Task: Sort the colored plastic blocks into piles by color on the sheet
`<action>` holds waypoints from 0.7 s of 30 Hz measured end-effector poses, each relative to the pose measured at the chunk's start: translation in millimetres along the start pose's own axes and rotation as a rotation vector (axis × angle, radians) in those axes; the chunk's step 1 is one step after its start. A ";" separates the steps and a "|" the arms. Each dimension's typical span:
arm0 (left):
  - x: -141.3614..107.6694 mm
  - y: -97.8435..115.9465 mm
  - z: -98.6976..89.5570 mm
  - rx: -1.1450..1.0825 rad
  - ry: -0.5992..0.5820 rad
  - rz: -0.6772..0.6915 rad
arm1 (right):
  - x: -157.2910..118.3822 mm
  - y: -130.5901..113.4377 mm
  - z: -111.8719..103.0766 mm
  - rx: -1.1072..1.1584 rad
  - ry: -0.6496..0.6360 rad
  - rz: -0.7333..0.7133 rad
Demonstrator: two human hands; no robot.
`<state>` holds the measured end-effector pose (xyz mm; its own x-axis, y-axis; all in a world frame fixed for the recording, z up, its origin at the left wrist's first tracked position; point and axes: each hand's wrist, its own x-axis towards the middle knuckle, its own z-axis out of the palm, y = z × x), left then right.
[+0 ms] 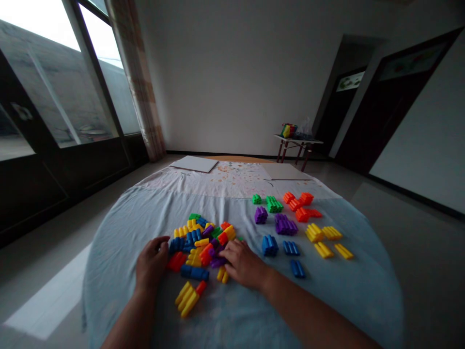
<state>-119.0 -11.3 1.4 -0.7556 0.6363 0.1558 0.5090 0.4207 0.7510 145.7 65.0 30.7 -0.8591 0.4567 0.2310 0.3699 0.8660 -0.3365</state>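
A mixed pile of plastic building blocks (199, 243) lies in front of me, in yellow, blue, red, orange, purple and green. At its left edge rests my left hand (150, 264), fingers loosely curved and apart, beside a dark blue block (177, 245) and a red block (176, 261); nothing shows in it. My right hand (244, 264) reaches into the pile's right side, its fingers closed at a purple block (218, 262). The fingers partly cover that block. Nearer to me lies a yellow block (187, 299) with an orange piece (201, 288) against it.
Blocks lie grouped by colour on the right: green (274, 204), purple (286, 225), orange (302, 214), yellow (314, 232) and blue (270, 245). Two flat boards, one white (195, 164) and one beige (285, 171), lie at the far side of the cloth-covered round table (119, 232).
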 end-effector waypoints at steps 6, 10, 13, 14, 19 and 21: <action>-2.7 6.1 -2.7 0.027 0.014 0.001 | -15.7 2.3 -8.2 0.042 0.052 -0.001; -1.6 5.1 -1.9 0.046 0.019 0.020 | -29.3 1.9 -13.6 0.113 0.148 0.021; -1.3 3.1 -0.6 0.060 0.023 0.051 | -41.2 -1.1 -19.7 0.136 0.182 0.022; -1.8 2.9 -0.3 0.064 0.024 0.065 | -45.6 -2.1 -21.5 0.135 0.182 0.028; -6.6 11.8 -2.9 0.110 0.033 0.151 | -65.7 -3.1 -23.7 0.068 0.115 0.148; -5.5 18.1 -5.9 0.132 0.017 0.180 | -69.9 -1.2 -21.3 0.059 0.043 0.193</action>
<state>-108.1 -11.0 17.9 -0.6542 0.6980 0.2912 0.6848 0.3833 0.6198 212.9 36.3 34.4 -0.7578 0.6225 0.1955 0.5038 0.7486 -0.4310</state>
